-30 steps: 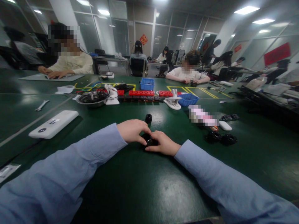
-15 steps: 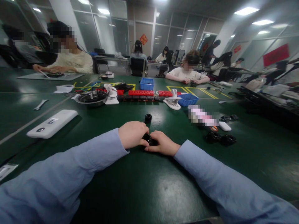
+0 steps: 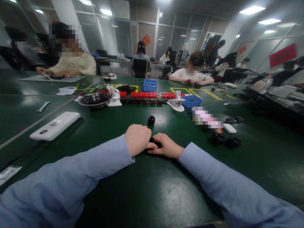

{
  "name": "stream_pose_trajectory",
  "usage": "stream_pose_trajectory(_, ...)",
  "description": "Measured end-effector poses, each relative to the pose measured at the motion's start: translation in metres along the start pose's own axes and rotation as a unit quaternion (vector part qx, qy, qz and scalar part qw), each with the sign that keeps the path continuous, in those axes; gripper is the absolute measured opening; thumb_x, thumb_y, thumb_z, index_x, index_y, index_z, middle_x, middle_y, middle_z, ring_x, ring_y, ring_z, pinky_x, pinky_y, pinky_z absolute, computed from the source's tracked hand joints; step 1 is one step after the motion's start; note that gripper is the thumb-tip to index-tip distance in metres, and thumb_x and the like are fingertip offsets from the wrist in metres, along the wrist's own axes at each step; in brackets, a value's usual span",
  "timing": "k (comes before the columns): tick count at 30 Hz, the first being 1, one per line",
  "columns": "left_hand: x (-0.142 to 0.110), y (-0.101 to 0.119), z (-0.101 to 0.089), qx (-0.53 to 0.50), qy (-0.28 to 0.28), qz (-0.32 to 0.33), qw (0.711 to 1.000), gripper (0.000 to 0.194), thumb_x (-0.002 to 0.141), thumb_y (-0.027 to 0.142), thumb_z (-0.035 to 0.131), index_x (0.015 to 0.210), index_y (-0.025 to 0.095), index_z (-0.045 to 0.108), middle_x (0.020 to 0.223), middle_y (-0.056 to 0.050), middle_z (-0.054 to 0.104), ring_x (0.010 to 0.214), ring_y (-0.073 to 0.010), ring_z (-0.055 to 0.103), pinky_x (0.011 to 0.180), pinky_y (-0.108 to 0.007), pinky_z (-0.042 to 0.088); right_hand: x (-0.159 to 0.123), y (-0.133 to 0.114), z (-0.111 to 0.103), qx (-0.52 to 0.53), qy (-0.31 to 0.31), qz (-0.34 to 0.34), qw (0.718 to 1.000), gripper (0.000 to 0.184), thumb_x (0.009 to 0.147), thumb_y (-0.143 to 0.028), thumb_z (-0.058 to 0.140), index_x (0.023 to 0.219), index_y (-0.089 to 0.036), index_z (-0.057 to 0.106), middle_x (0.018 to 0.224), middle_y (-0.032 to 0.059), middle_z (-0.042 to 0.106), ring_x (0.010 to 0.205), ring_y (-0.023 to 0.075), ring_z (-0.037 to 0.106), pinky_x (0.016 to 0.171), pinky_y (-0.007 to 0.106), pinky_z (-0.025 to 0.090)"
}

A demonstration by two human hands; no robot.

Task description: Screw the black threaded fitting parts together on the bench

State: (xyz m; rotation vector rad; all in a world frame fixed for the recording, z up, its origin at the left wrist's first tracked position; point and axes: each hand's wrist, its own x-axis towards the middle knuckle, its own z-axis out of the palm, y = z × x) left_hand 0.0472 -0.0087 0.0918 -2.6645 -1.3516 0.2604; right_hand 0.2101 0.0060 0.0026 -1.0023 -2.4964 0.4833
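Both my hands meet at a small black round part [image 3: 152,139] low over the green table [image 3: 142,186]; most of it is hidden by fingers and its exact kind does not show. My left hand [image 3: 140,139] is closed on its left side, thumb pointing right across the front. From the right, my right hand [image 3: 167,145] wraps its fingers and thumb round the same part. Just beyond the hands a black ridged ring-like piece [image 3: 151,120] stands by itself on the table, touched by neither hand.
Left of my arm lies a white power bank [image 3: 55,126], with a wrench [image 3: 43,106] behind it. Beyond are a metal bowl [image 3: 93,103], a red-and-black strip [image 3: 143,96], a white clamp [image 3: 176,103] and a blue bin [image 3: 192,101]. Black round parts [image 3: 233,142] sit at right. Co-workers sit opposite.
My left hand has rolled over to the right, its thumb now farther across the black part. My right hand keeps nearly the same hold.
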Motion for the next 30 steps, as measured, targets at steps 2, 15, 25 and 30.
stream_pose_trajectory(2, 0.0008, 0.0012, -0.0004, 0.001, -0.001, -0.005, 1.000, 0.054, 0.081, 0.063, 0.052, 0.085, 0.011, 0.067, 0.081, -0.014, 0.067, 0.077, -0.0290, 0.065, 0.060, -0.031, 0.044, 0.0001, 0.0004, -0.0001, 0.004, -0.003, -0.005, 1.000, 0.030, 0.075, -0.042, 0.069, 0.070, -0.016, 0.055, 0.068, -0.0013, 0.053, 0.065, 0.0136, 0.048, 0.063, 0.025, 0.034)
stream_pose_trajectory(15, 0.0054, 0.0018, 0.0042, -0.010, 0.007, -0.037, 0.999, 0.070, 0.079, 0.074, 0.038, 0.078, 0.010, 0.068, 0.078, -0.015, 0.067, 0.072, -0.0278, 0.065, 0.051, -0.028, 0.037, 0.0003, -0.0038, -0.0025, -0.001, -0.009, 0.011, 1.000, 0.030, 0.074, -0.041, 0.071, 0.069, -0.016, 0.054, 0.068, -0.0009, 0.054, 0.065, 0.0137, 0.048, 0.063, 0.025, 0.033)
stream_pose_trajectory(25, 0.0019, -0.0024, 0.0054, -0.012, 0.005, -0.029, 0.999, 0.080, 0.082, 0.076, 0.022, 0.082, 0.010, 0.066, 0.083, -0.017, 0.066, 0.077, -0.0312, 0.064, 0.055, -0.034, 0.041, -0.0012, 0.0000, 0.0005, 0.009, 0.002, -0.007, 1.000, 0.030, 0.075, -0.041, 0.070, 0.068, -0.017, 0.054, 0.067, -0.0014, 0.054, 0.064, 0.0136, 0.048, 0.064, 0.026, 0.034)
stream_pose_trajectory(30, -0.0024, -0.0066, -0.0006, -0.017, 0.062, 0.008, 0.998, 0.068, 0.085, 0.071, 0.030, 0.091, 0.012, 0.065, 0.091, -0.013, 0.066, 0.087, -0.0303, 0.063, 0.063, -0.036, 0.043, -0.0008, -0.0023, 0.0009, 0.016, 0.011, 0.006, 1.000, 0.031, 0.073, -0.041, 0.072, 0.068, -0.017, 0.054, 0.068, -0.0009, 0.054, 0.066, 0.0141, 0.049, 0.064, 0.026, 0.035)
